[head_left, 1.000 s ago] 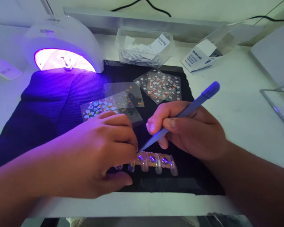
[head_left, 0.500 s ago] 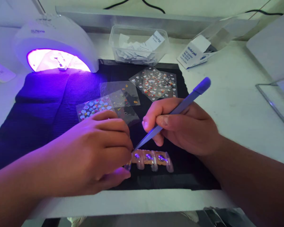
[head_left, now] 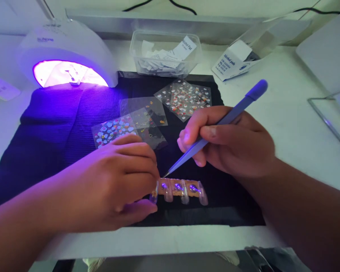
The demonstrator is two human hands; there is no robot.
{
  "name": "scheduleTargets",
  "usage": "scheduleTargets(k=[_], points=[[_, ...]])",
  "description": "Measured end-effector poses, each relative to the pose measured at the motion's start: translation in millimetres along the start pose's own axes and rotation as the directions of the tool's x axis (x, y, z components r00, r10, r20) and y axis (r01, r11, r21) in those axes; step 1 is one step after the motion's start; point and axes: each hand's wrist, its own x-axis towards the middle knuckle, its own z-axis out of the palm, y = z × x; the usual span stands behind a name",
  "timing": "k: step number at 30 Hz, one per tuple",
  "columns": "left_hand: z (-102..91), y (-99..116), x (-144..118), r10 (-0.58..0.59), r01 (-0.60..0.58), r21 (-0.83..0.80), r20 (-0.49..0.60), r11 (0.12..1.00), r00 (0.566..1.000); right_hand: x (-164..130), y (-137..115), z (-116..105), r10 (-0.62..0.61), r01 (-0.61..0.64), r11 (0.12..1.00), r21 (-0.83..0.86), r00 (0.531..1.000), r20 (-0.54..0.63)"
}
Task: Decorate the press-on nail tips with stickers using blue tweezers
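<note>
Head view shows a tan strip (head_left: 176,193) with wavy edges on a dark cloth (head_left: 228,196), near the front edge of the table (head_left: 187,236). Clear, glossy nail tips (head_left: 203,194) lie across it, with shiny silvery domes (head_left: 193,188) between them; the one beside the left hand (head_left: 121,181) carries a yellowish decoration. That hand covers the strip's left end, fingers curled close together; whether they grip anything cannot be told. The right hand (head_left: 240,147) clamps a blue-grey pointed tool (head_left: 187,155) between thumb and fingers, its point at the strip's far edge, contact unclear. Behind, a clear tub (head_left: 164,36) holds heaped white sachets (head_left: 170,62). An open carton (head_left: 229,64) marked "Alcohol pads" contains something dark. Inside the glowing lamp (head_left: 76,41) stands a small pale object (head_left: 74,78).
</note>
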Motion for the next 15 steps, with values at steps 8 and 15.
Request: scheduleTargets(k=[8, 15], points=[[1.1, -1.2, 3.6, 0.023, -0.024, -0.047, -0.017, 0.999, 1.0, -2.8, -5.0, -7.0, -0.056, 0.056, 0.998, 0.018, 0.998, -0.006], [1.4, -0.7, 2.3, 0.02, -0.021, -0.022, -0.009, 1.0, 1.0, -4.8, -4.8, -7.4, -0.05, 0.05, 0.999, 0.017, 0.999, -0.005]])
